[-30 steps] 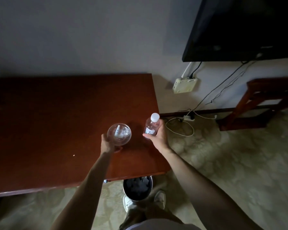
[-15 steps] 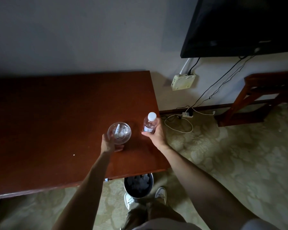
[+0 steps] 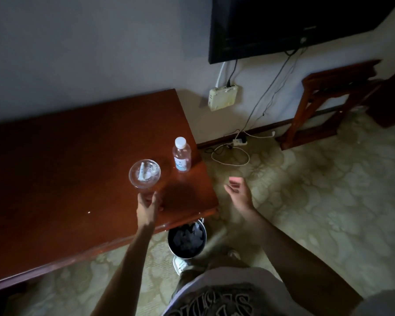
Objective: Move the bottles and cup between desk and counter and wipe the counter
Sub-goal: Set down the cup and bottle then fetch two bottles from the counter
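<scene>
Table (image 3: 66,169): dark red-brown wood, set against the wall, its right end in front of you. Both task items stand near its right edge.

Bin (image 3: 187,240): round, dark-lined, on the carpet under the table's front right corner, just ahead of your shoe.

Cup (image 3: 144,174): clear plastic, upright on the table, a short way in from the right edge and nearer the front edge than the bottle. Pale contents show inside; what they are cannot be told.

Bottle (image 3: 182,154): small, clear, white cap, labelled, upright just beside the right edge, near the cup but apart from it.

Your left hand (image 3: 149,207): fingers closed round the lower part of the cup from the front.

Your right hand (image 3: 238,193): open, fingers loosely spread, empty, over the carpet beyond the table's right edge, apart from the bottle.
</scene>
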Tool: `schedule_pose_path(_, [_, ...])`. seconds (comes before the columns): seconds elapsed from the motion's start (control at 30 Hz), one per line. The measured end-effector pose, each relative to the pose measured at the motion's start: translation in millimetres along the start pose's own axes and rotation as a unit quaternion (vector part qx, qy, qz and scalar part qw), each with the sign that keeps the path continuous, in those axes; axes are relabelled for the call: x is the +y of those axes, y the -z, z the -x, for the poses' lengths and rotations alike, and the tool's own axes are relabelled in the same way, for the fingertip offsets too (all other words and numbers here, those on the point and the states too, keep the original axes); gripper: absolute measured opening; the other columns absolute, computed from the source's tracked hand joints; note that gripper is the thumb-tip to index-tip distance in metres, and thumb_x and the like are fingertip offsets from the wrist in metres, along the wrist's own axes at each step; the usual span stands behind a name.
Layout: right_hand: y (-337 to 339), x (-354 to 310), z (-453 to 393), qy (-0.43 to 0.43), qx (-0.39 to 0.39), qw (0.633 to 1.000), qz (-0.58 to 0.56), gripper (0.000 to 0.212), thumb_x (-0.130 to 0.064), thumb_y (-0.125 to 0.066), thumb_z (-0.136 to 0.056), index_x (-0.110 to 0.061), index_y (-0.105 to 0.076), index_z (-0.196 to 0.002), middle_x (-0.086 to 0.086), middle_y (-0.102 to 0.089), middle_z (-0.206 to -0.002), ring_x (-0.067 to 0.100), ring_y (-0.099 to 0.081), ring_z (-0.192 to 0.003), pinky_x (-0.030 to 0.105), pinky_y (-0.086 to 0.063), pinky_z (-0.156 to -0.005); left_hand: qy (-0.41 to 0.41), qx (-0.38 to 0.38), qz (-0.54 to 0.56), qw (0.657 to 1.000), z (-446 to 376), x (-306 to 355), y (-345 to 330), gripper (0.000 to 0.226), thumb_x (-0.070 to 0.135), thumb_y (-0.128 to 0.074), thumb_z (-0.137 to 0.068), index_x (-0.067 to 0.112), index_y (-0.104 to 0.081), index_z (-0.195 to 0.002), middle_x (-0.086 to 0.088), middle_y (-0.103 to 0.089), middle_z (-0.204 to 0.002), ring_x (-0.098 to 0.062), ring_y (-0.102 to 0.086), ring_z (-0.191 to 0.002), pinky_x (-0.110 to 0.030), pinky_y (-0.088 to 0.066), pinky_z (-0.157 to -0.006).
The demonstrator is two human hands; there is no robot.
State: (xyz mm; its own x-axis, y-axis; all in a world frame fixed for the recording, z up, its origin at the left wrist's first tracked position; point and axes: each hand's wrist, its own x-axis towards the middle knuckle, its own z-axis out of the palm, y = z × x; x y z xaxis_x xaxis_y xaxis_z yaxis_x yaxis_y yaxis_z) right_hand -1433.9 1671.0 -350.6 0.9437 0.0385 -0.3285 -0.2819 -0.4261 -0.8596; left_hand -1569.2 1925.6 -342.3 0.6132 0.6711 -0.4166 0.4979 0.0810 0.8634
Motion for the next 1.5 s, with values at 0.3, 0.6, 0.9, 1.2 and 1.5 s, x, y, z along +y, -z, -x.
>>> schedule_pose_path(0.3, [153, 151, 105, -0.321, -0.009, 0.939, -0.123, 0.008, -0.012, -0.048, -0.099, -0.006, -0.054, -0.098, 0.009, -0.056, -0.082, 0.016, -0.051, -0.068, 0.026, -0.037, -0.060, -0.021, -0.224, -0.111, 0.968, 103, -23, -142, 0.008, 0.014, -0.059, -0.096, 0.006, -0.058, -0.094, -0.006, -0.060, -0.075, -0.012, -0.062, -0.064, -0.013, -0.047, -0.049])
schedule_pose_path(0.6, [311, 336, 258, -0.501, 0.105, 0.836, -0.198, 0.020, -0.011, -0.058, -0.094, 0.008, -0.065, -0.092, 0.010, -0.066, -0.065, 0.022, -0.058, -0.059, 0.034, -0.045, -0.067, 0.069, -0.483, -0.359, 0.795, 234, -12, -363, 0.028, 0.030, -0.052, -0.100, 0.008, -0.049, -0.115, -0.014, -0.065, -0.091, -0.011, -0.065, -0.058, -0.019, -0.046, -0.052])
schedule_pose_path(0.9, [433, 362, 262, -0.490, 0.173, 0.799, -0.301, 0.016, -0.023, -0.053, -0.098, -0.008, -0.057, -0.094, 0.009, -0.062, -0.090, 0.019, -0.057, -0.076, 0.028, -0.044, -0.066, 0.062, -0.511, -0.440, 0.736, 305, -13, -493, 0.025, 0.030, -0.055, -0.098, 0.008, -0.057, -0.110, -0.009, -0.069, -0.092, -0.021, -0.066, -0.074, -0.027, -0.049, -0.068])
schedule_pose_path(1.2, [571, 369, 143, -0.391, 0.228, 0.842, -0.294, 0.022, -0.026, -0.055, -0.096, -0.010, -0.053, -0.112, 0.006, -0.065, -0.098, 0.020, -0.061, -0.090, 0.027, -0.047, -0.066, 0.140, -0.410, -0.544, 0.719, 271, -37, -561, 0.025, 0.020, -0.049, -0.100, -0.001, -0.063, -0.101, -0.019, -0.065, -0.097, -0.027, -0.057, -0.078, -0.029, -0.040, -0.069])
schedule_pose_path(1.5, [666, 425, 125, -0.502, 0.296, 0.761, -0.283, 0.011, -0.010, -0.052, -0.097, -0.012, -0.056, -0.086, 0.000, -0.057, -0.073, 0.014, -0.052, -0.064, 0.023, -0.042, -0.053, 0.044, -0.499, -0.575, 0.647, 314, 49, -858, 0.017, 0.020, -0.054, -0.097, 0.005, -0.060, -0.101, -0.013, -0.065, -0.092, -0.023, -0.060, -0.073, -0.029, -0.047, -0.068])
